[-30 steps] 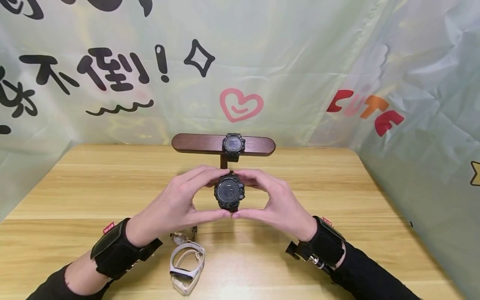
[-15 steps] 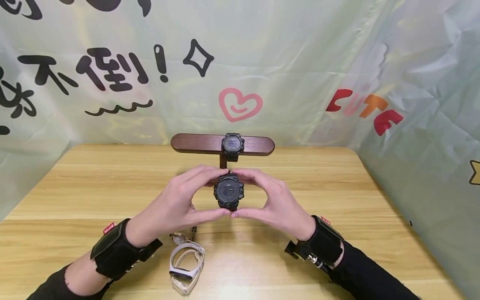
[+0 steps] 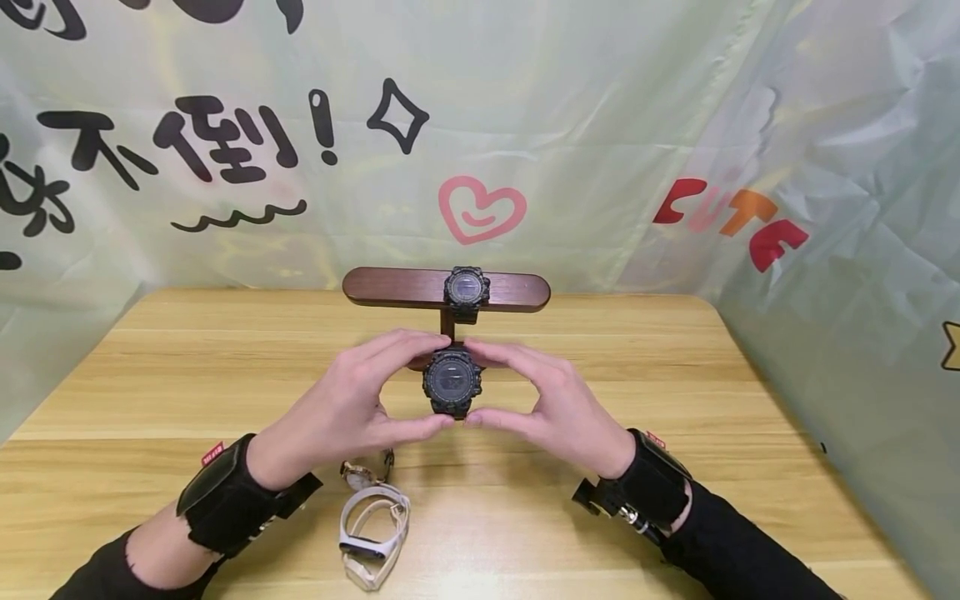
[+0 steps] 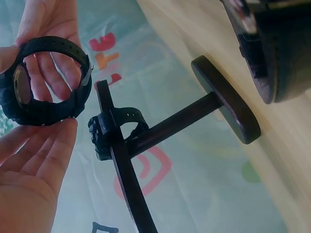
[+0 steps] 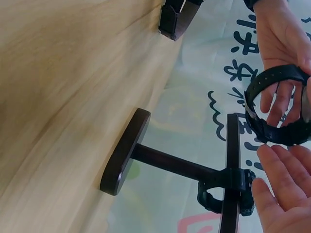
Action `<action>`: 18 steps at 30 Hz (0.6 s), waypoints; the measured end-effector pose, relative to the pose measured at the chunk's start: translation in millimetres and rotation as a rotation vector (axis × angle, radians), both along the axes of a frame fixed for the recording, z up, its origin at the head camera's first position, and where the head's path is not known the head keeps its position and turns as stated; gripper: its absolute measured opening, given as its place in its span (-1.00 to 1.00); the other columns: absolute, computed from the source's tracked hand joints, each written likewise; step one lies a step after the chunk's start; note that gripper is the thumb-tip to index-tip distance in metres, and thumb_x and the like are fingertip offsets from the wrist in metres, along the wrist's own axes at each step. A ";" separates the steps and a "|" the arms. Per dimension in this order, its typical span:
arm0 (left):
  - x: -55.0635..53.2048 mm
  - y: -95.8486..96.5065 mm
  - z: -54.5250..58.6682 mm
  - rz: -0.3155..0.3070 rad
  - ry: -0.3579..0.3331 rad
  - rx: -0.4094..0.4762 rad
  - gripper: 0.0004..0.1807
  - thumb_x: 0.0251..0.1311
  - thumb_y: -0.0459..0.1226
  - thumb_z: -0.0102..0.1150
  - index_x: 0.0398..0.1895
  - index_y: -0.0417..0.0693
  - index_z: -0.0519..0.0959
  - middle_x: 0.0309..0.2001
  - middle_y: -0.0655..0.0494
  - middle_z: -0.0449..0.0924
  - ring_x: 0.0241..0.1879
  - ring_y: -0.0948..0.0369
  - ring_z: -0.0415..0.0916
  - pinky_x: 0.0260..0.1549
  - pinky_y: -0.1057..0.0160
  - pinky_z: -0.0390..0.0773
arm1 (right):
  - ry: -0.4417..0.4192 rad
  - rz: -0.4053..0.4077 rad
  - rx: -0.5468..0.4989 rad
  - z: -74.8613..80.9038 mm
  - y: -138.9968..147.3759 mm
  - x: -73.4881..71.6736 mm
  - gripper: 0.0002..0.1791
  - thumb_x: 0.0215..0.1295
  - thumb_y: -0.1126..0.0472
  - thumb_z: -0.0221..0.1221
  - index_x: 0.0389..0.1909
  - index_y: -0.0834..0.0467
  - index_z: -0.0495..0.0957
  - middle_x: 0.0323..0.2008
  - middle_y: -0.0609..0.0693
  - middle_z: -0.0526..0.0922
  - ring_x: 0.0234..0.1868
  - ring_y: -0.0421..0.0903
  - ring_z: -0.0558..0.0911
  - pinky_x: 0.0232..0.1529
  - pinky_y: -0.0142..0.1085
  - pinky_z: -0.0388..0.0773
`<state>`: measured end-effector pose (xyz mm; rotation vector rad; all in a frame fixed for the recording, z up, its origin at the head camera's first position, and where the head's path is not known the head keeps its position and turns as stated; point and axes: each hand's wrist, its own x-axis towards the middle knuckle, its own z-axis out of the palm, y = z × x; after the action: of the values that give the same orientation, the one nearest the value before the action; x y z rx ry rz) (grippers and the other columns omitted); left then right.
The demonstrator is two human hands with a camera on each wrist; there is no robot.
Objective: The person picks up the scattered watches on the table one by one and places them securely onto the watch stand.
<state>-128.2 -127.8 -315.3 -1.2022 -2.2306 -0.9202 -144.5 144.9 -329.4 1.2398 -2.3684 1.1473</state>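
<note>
A black digital watch (image 3: 452, 379), its strap closed into a loop, is held face up over the table in front of the watch stand. My left hand (image 3: 375, 387) grips it from the left, and my right hand (image 3: 528, 387) from the right, with thumbs at the near side and fingers at the far side. In the left wrist view the strap (image 4: 56, 44) arches above the dark case. Behind it stands the brown wooden watch stand (image 3: 390, 286). A second black digital watch (image 3: 467, 287) is looped round its crossbar, right of centre.
On the light wooden table (image 3: 225, 367), close to my left wrist, lie a white fitness band (image 3: 372, 533) and a small gold-rimmed watch (image 3: 360, 476). A printed cloth backdrop (image 3: 600, 167) rises behind the table and along its right side.
Both hands have shifted the held watch slightly left and towards the stand. A small gap now shows between my two thumbs. The other watches and the stand have not moved.
</note>
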 end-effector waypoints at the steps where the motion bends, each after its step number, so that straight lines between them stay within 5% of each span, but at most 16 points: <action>1: -0.4 -0.6 0.3 0.000 -0.007 -0.003 -0.20 0.09 -0.09 0.68 0.37 -0.17 0.57 0.20 0.02 0.72 0.11 0.21 0.73 0.20 0.38 0.68 | -0.004 -0.001 -0.003 0.3 0.6 -0.4 -0.23 0.23 0.12 0.57 0.45 0.05 0.54 0.35 -0.05 0.68 0.36 -0.11 0.68 0.40 -0.19 0.63; 12: -6.9 -10.4 4.6 0.027 0.004 -0.019 -0.23 0.06 -0.13 0.70 0.33 -0.15 0.58 0.14 0.08 0.73 0.06 0.23 0.73 0.15 0.42 0.69 | 0.046 -0.085 -0.018 5.0 13.2 -14.0 -0.47 0.29 0.22 0.52 0.27 0.09 0.66 0.19 -0.01 0.77 0.23 -0.07 0.74 0.31 -0.15 0.69; 18: -11.8 -16.8 5.9 0.048 0.045 -0.015 -0.24 0.09 -0.11 0.67 0.35 -0.14 0.58 0.15 0.03 0.74 0.06 0.16 0.76 0.08 0.23 0.78 | 0.102 -0.167 -0.030 9.4 26.2 -26.0 -0.50 0.28 0.29 0.50 0.24 0.16 0.67 0.18 0.05 0.76 0.21 -0.01 0.72 0.30 -0.17 0.67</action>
<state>-140.1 -144.6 -309.4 -1.1593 -2.2246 -0.8504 -170.5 171.1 -320.0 1.0426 -2.3206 1.0393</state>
